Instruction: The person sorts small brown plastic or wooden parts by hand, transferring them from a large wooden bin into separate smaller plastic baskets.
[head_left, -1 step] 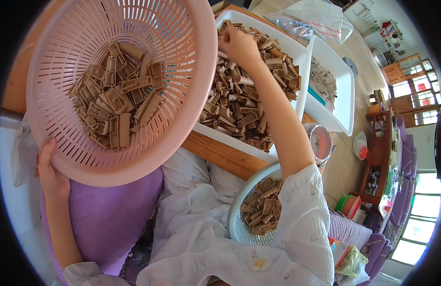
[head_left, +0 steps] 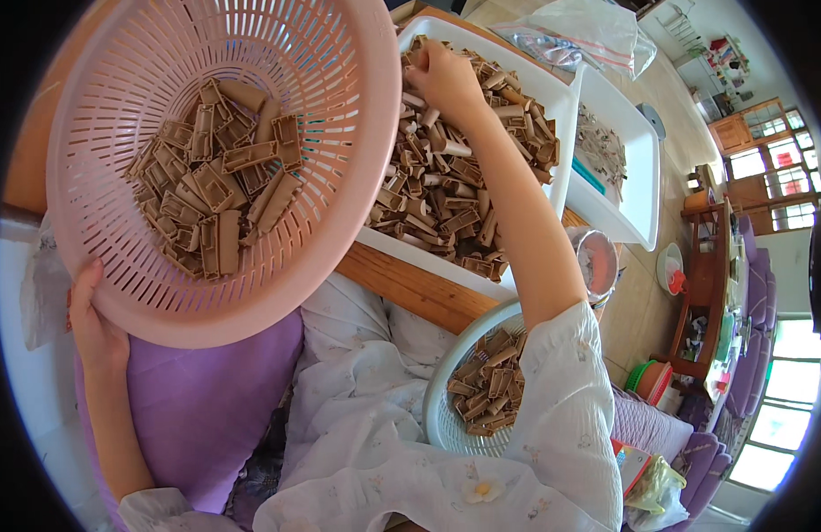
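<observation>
My left hand (head_left: 98,315) grips the near left rim of a large pink slotted plastic basket (head_left: 207,326), thumb on the rim and the other fingers mostly hidden. The basket is tilted toward me, with a heap of small brown, hollow, box-like plastic pieces (head_left: 217,188) in it. My right hand (head_left: 448,82) reaches into the far left part of a white tray (head_left: 559,191) piled with similar brown pieces (head_left: 441,182). Its fingers are curled down among them, and whatever they hold cannot be made out.
By my lap, a pale blue-green basket (head_left: 437,412) holds more brown pieces. A second white tray (head_left: 643,191) with pale scraps and a tub (head_left: 597,266) stand right of the full tray. A clear plastic bag (head_left: 597,35) lies beyond. The wooden table edge (head_left: 410,288) runs below the trays.
The pink basket has shifted very slightly left with my left hand. My right hand's fingers have moved a little among the pieces.
</observation>
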`<state>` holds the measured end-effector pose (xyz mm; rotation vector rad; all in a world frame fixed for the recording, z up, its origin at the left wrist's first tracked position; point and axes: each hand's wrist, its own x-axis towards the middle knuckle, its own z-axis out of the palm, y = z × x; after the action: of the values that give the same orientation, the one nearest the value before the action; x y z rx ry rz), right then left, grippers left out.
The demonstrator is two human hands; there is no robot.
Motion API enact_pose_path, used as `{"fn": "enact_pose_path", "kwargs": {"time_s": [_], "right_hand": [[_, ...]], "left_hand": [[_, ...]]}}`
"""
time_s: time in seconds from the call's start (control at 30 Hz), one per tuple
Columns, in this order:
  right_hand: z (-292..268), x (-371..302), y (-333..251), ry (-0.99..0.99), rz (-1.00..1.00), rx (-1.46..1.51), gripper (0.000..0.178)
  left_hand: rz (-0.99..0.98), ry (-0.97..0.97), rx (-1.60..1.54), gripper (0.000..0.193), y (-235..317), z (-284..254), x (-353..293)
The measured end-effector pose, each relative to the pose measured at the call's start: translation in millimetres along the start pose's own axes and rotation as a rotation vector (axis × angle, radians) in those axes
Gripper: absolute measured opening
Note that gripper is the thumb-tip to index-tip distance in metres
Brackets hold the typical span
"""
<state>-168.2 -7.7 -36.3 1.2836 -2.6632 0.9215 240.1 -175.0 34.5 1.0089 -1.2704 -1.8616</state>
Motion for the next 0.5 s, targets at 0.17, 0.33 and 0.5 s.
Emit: {"fn": "enact_pose_path", "kwargs": {"time_s": [0.17, 0.33, 0.5], "right_hand": [[40.9, 20.9, 36.0, 0.173, -0.24, -0.078, 0.017], [39.2, 14.4, -3.4, -0.202, -0.041, -0.33, 0.016], [0.1, 11.7, 14.3, 0.127, -0.188, -0.101, 0.022]], "left_hand": [[-0.003, -0.01, 0.013, 0.04, -2.7, 7.1, 5.8], [0.017, 0.036, 0.029, 0.041, 2.4, 2.0, 0.5], [-0.001, 0.014, 0.012, 0.042, 0.7, 12.7, 1.7]]}}
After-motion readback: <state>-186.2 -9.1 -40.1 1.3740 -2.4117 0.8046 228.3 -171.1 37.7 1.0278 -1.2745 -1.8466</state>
